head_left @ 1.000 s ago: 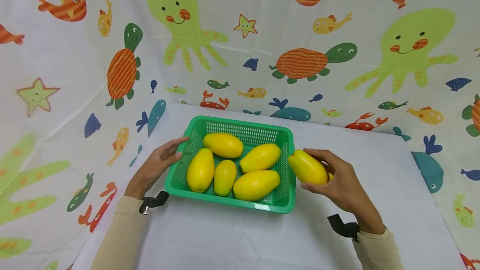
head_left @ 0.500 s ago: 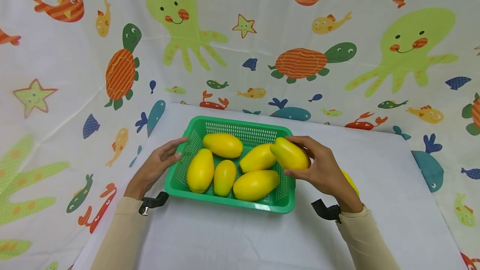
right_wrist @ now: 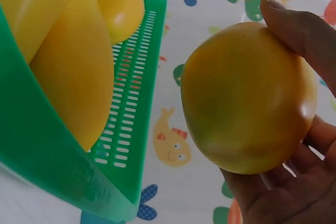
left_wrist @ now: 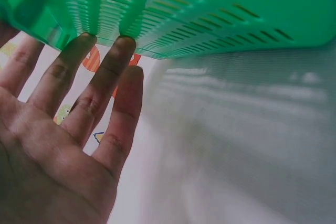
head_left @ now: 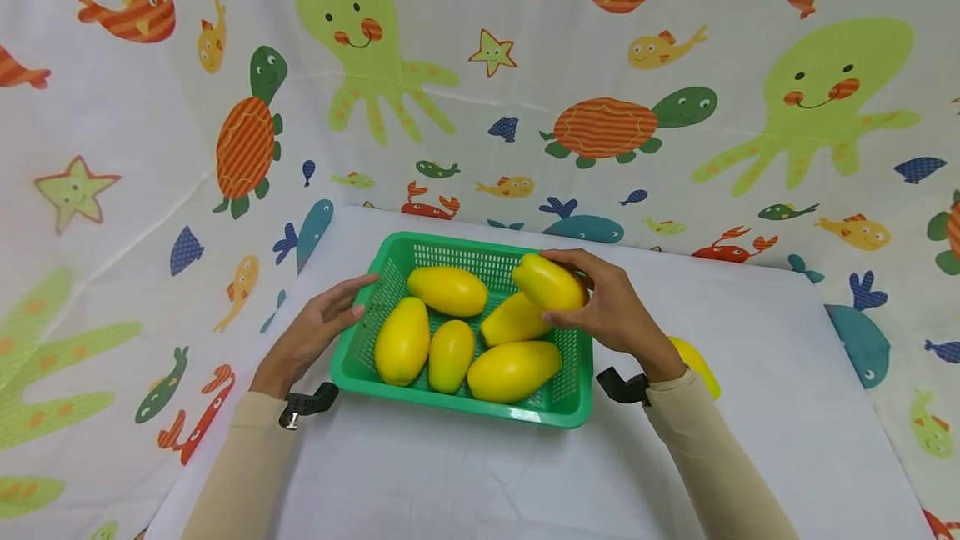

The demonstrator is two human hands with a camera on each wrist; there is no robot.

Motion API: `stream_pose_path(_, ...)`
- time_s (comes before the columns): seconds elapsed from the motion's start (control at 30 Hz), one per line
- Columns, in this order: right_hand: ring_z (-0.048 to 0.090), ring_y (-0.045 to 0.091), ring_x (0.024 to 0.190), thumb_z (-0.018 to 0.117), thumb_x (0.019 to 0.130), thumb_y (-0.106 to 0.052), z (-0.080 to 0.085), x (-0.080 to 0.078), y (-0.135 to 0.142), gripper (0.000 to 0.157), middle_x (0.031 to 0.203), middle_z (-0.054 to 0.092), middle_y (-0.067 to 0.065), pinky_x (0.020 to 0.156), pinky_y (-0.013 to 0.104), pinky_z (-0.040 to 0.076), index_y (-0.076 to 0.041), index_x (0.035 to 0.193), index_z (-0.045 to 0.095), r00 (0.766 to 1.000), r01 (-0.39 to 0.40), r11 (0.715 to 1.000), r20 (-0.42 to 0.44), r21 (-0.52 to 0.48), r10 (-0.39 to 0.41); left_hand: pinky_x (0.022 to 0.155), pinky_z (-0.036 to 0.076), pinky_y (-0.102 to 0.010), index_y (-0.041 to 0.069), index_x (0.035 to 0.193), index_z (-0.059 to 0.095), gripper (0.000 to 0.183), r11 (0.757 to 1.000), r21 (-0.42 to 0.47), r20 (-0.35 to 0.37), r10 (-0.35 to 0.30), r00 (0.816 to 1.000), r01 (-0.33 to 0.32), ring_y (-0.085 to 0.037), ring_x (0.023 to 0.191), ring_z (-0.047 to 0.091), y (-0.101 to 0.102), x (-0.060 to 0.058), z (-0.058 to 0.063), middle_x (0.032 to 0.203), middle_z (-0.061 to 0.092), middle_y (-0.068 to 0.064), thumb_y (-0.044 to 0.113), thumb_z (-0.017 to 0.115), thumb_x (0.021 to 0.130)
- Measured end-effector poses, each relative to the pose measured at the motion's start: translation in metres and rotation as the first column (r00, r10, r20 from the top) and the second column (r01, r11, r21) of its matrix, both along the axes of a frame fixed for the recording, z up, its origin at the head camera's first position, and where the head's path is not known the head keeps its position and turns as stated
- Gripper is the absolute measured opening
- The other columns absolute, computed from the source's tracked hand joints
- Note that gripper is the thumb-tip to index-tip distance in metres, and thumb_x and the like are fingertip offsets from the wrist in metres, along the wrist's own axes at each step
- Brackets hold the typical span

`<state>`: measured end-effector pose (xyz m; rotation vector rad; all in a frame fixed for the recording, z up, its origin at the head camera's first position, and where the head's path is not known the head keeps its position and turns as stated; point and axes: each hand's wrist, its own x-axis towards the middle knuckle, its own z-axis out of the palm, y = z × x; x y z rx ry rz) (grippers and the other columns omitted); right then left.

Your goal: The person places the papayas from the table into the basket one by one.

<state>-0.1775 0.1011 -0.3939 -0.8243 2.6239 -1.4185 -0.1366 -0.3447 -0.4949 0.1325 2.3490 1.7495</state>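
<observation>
A yellow papaya (head_left: 550,283) is gripped in my right hand (head_left: 613,311), over the right part of a green plastic basket (head_left: 459,405). The right wrist view has the held papaya (right_wrist: 247,98) between thumb and fingers, beside the basket wall. Several more papayas lie in the basket, one of them (head_left: 513,320) partly covered by the held fruit. My left hand (head_left: 318,325) is at the basket's left side, fingers extended; in the left wrist view its fingertips (left_wrist: 126,44) reach the slotted wall.
Another yellow papaya (head_left: 694,365) lies on the white tabletop (head_left: 780,357) to the right, partly behind my right forearm. A cloth (head_left: 465,90) printed with sea animals hangs behind and to the left of the table.
My right hand has carried the papaya leftward, from beside the basket's right rim to above its inside. The papaya on the table has come into fuller view. The left hand stays put.
</observation>
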Motion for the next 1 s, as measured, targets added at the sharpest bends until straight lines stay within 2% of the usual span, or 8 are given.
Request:
stream_pose_path(0.13, 0.058, 0.016, 0.107, 0.088, 0.076, -0.020, -0.002, -0.008, -0.003, 0.075, 0.137, 0.057, -0.008, 0.094, 0.040, 0.057, -0.029, 0.141, 0.053, 1.000, -0.025, 1.000, -0.012, 0.013, 0.025, 0.118, 0.015, -0.071, 0.039, 0.148, 0.044, 0.048, 1.000, -0.001, -0.008, 0.000, 1.000, 0.000, -0.027, 0.154, 0.020, 0.000, -0.001, 0.000, 0.162, 0.030, 0.013, 0.033, 0.056, 0.102)
stream_pose_path(0.27, 0.058, 0.016, 0.105, 0.087, 0.077, -0.021, -0.005, -0.016, -0.005, 0.075, 0.139, 0.057, -0.009, 0.090, 0.038, 0.057, -0.029, 0.142, 0.052, 0.998, -0.055, 0.998, -0.021, 0.018, 0.055, 0.118, 0.015, -0.071, 0.038, 0.148, 0.043, 0.048, 1.000, -0.001, -0.012, 0.000, 1.000, 0.000, -0.027, 0.154, 0.019, 0.000, -0.001, -0.001, 0.162, 0.029, 0.013, 0.033, 0.055, 0.103)
stream_pose_path(0.63, 0.058, 0.015, 0.111, 0.087, 0.077, -0.016, -0.017, -0.035, -0.013, 0.074, 0.141, 0.056, -0.010, 0.099, 0.040, 0.055, -0.029, 0.142, 0.054, 0.997, -0.082, 0.995, 0.007, 0.061, 0.082, 0.118, 0.016, -0.070, 0.037, 0.149, 0.044, 0.048, 1.000, 0.013, -0.014, -0.005, 1.000, 0.005, -0.027, 0.154, 0.020, -0.001, -0.001, -0.002, 0.162, 0.030, 0.012, 0.031, 0.055, 0.103)
stream_pose_path(1.0, 0.056, 0.016, 0.111, 0.086, 0.078, -0.019, -0.013, -0.049, -0.023, 0.073, 0.135, 0.058, -0.008, 0.101, 0.038, 0.053, -0.027, 0.142, 0.053, 0.987, -0.159, 0.972, 0.019, 0.173, 0.158, 0.118, 0.017, -0.070, 0.038, 0.148, 0.043, 0.048, 1.000, 0.006, -0.004, -0.001, 1.000, 0.001, -0.027, 0.153, 0.023, 0.000, -0.002, -0.002, 0.162, 0.030, 0.012, 0.033, 0.056, 0.102)
